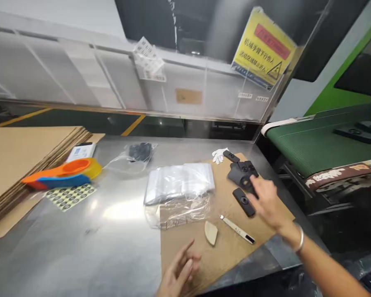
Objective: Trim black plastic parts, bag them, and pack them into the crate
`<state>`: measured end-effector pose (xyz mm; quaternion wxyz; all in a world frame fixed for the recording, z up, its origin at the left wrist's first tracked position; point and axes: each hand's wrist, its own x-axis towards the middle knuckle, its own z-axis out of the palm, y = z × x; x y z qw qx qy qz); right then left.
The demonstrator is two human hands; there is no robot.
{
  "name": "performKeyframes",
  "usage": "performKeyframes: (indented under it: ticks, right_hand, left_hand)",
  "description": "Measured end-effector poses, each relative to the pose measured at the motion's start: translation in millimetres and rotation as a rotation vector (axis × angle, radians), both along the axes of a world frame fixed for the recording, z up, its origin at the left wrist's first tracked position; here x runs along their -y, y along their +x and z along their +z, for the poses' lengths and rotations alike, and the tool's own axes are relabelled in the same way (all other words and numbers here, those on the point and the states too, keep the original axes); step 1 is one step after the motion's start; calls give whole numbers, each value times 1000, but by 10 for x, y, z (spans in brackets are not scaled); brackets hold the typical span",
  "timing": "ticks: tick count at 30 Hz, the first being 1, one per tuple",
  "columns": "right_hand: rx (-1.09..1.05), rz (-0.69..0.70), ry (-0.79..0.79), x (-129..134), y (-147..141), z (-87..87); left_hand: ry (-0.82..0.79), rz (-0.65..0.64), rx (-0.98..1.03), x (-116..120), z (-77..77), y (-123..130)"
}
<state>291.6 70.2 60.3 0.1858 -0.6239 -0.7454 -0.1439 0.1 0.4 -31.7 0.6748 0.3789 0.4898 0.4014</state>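
Note:
My right hand (267,202) reaches over a group of black plastic parts (235,175) at the right of the cardboard sheet (185,247). Its thumb and fingers are apart, and the fingertips are at the edge of the group; whether they touch a part is unclear. Just left of the thumb lies a single black oblong part (244,202) with a round recess. Low in the view, my left hand (181,268) hangs with loosely bent, parted fingers and nothing in it. Near it lie a beige wedge-shaped piece (210,233) and a pale cutter-like tool (237,229) marked with writing.
Clear plastic bags (181,183) lie mid-table. At left are stacked cardboard (27,161), an orange, blue and yellow tape dispenser (64,173) and a sticker sheet (69,197). A white glove (219,155) lies behind the parts. A green conveyor (315,144) runs at right.

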Motion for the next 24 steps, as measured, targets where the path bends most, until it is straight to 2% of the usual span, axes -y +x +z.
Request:
performKeyframes:
  ticks: [1,3,5,6,8,9,11,13,15,17,20,22,24]
  right_hand:
    - [-52,148,-21,213,-345,-147]
    - [-128,336,-93,584,-931,-360]
    - [-245,498,-183,788,-1303,-497]
    - [-311,524,-220,816,-1402,-560]
    - [-393,425,-240,749,-1465,-718]
    - [-389,315,-229,677,-1453,-821]
    - [-323,112,-198,522,-1400,-1059]
    - [-298,65,-219,418,-1349,-1260]
    - [-331,119,-264,404,-1318,-1316]
    - [-433,195,-303,481,-1322,-1164]
    - [-632,363,-334,695,-1451,-649]
    - [-625,578,-302,829,-1617,-295]
    - [-559,758,-263,904,-1789,-64]
  left_hand:
    - [-3,56,142,-30,64,45]
    - [-63,170,366,-84,193,111]
    - [-186,277,452,-116,271,113]
    - [-204,332,451,-118,278,82]
    - [-126,383,389,-94,238,-31]
    - [-39,365,343,-70,205,-105]
    - [142,248,235,-8,148,-257]
    - [304,110,107,50,134,-383]
    - [456,33,-23,82,160,-463]
    - [582,5,-134,85,195,-501]
    - [700,-10,-267,50,211,-504]
    - [772,-12,-330,20,192,-487]
    - [847,-1,-382,0,166,-471]
